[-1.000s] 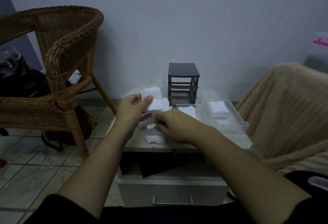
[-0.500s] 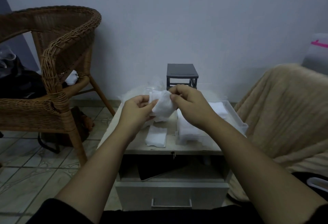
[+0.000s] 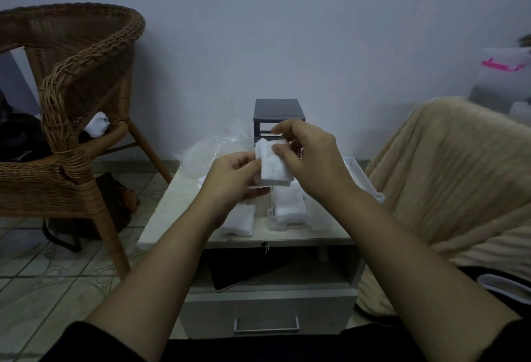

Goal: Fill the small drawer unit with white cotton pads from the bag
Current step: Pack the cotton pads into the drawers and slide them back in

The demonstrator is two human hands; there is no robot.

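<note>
Both hands pinch one stack of pads (image 3: 273, 165): left hand (image 3: 232, 179) below, right hand (image 3: 311, 157) above. Uneven squeeze could fan loose pads onto the table (image 3: 172, 206) beneath my fingers.

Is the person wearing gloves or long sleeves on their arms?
No gloves. The left hand and the right hand are bare, with no rings, watch or bracelets showing. Both forearms are uncovered too. Dark, black-looking clothing shows only at the very bottom, near the elbows.
</note>
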